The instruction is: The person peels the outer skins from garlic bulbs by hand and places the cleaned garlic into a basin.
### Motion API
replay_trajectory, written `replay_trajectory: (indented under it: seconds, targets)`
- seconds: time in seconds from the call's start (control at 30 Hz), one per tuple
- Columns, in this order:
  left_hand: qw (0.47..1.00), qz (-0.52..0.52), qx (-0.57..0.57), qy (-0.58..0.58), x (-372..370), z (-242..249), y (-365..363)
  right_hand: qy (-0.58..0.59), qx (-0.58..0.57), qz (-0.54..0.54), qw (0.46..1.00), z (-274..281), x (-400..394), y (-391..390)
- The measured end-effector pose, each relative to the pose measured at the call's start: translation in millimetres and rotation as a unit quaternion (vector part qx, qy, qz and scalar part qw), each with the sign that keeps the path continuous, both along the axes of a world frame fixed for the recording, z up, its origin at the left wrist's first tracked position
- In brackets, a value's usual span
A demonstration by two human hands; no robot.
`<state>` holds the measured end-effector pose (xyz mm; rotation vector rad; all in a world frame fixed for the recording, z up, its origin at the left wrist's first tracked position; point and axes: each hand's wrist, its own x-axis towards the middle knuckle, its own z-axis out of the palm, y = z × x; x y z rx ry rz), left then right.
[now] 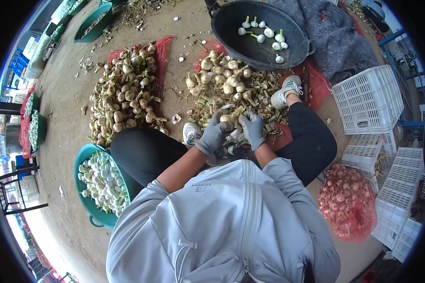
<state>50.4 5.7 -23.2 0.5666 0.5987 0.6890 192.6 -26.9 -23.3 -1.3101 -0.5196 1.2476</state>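
Note:
Both of my hands wear grey gloves and meet in front of me, over the trimmings between my feet. My left hand (214, 134) is closed around a garlic bulb (227, 118) with dirty, yellowish skin. At the bulb's stem end, my right hand (253, 129) has its fingers pinched together on the stalk; whether it also holds a tool is hidden. Just beyond lies a pile of untrimmed garlic (226, 78) among cut stalks and peelings. Partly covered by my hands, some whitish pieces and a dark object below them are hard to make out.
A black tub (293, 23) holding several cleaned bulbs stands ahead. Another garlic heap (127, 89) lies left on red netting. Beside my left knee is a green basin (83, 155) of white bulbs. White crates (368, 101) and a red mesh sack of garlic (347, 200) stand right.

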Motion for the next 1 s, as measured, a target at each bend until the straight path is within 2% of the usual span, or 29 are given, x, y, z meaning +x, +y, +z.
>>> replay_trajectory:
  seconds: [0.03,0.07,0.1,0.13,0.17,0.2,0.23,0.3,0.33,0.4,0.43,0.5,0.53,0.6,0.63,0.67,0.7,0.73,0.77,0.8,0.83,0.87,0.9,0.93,1.0]
  targets:
    - [0.984,-0.005,-0.144,-0.107,-6.0,-9.8,4.3,-0.084,0.044,0.011,0.995,5.4,-1.3,0.8]
    - [0.957,-0.068,0.255,0.118,-10.2,-4.6,2.2,-0.168,0.088,0.024,0.982,7.9,-2.1,1.3]
    - [0.958,-0.063,0.254,0.117,-9.4,11.7,2.1,-0.141,0.114,0.035,0.983,11.5,-4.1,3.6]
    - [0.999,-0.043,0.006,-0.025,-8.1,28.5,3.2,-0.084,0.077,0.042,0.993,16.0,-2.5,2.6]
    - [0.956,-0.022,-0.241,-0.166,-8.3,38.1,3.9,-0.027,0.040,0.048,0.998,32.1,-3.3,2.2]
    - [0.974,-0.046,-0.175,-0.134,-11.6,37.2,4.3,0.026,0.020,0.047,0.998,37.5,-5.0,2.3]
    - [0.974,-0.043,-0.175,-0.136,-13.2,39.7,4.6,0.023,0.019,0.050,0.998,37.8,-6.3,2.4]
    - [0.987,-0.082,-0.079,-0.117,-13.5,45.8,3.5,0.010,0.007,0.054,0.998,37.0,-7.0,-0.7]
    - [0.988,-0.073,-0.098,-0.090,-10.7,40.6,3.6,0.007,0.004,0.057,0.998,33.6,-5.6,-2.0]
    - [0.973,-0.058,-0.160,-0.155,-16.8,41.7,8.4,0.022,0.053,0.115,0.992,44.7,-8.4,0.1]
    - [0.980,-0.047,-0.151,-0.123,-16.5,42.7,9.1,0.000,0.080,0.108,0.991,50.4,-12.4,-1.2]
    - [0.944,-0.153,-0.206,-0.207,-25.4,30.8,16.8,-0.039,0.108,0.250,0.962,60.5,7.2,2.1]
    - [0.952,-0.112,-0.258,-0.124,-18.4,24.2,15.4,-0.049,0.141,0.328,0.933,67.2,16.6,10.6]
    - [0.932,-0.236,-0.243,-0.133,-27.0,25.9,18.0,-0.015,0.039,0.378,0.925,84.6,29.4,22.6]
    - [0.955,-0.187,-0.216,-0.084,-26.6,10.6,18.3,-0.021,0.002,0.381,0.924,92.4,30.7,28.9]
    - [0.979,-0.102,-0.176,-0.028,-21.7,15.4,14.3,-0.101,0.000,0.326,0.940,86.4,30.6,34.9]
    - [0.990,-0.015,-0.135,0.027,-17.0,20.8,8.8,-0.091,-0.049,0.273,0.956,74.1,33.1,39.1]
    - [0.991,-0.065,-0.116,-0.024,-20.7,21.3,7.5,-0.081,-0.096,0.220,0.967,62.7,36.2,44.0]
    - [0.999,-0.026,-0.033,0.030,-16.2,28.9,-2.0,-0.089,-0.076,0.168,0.979,60.2,23.6,42.4]
    - [0.995,0.014,0.047,0.084,-11.5,35.4,-11.2,-0.089,-0.071,0.143,0.983,30.5,19.1,41.6]
    - [0.997,-0.009,0.032,0.073,-10.1,21.3,-6.6,-0.068,-0.072,0.102,0.990,22.5,2.6,36.5]
    - [0.990,0.025,0.040,0.130,-8.0,4.0,-2.8,-0.118,-0.045,0.145,0.981,-1.5,-1.7,29.7]
    - [0.979,0.057,0.046,0.190,-8.9,7.8,-1.2,-0.080,-0.079,0.131,0.985,1.9,-18.8,21.7]
    - [0.985,0.090,0.005,0.144,-12.6,11.2,-1.7,-0.031,-0.100,0.111,0.988,7.0,-31.5,13.9]
    - [0.950,0.176,0.180,0.184,-14.1,-6.4,1.7,0.048,-0.123,0.099,0.986,30.4,-39.0,8.6]
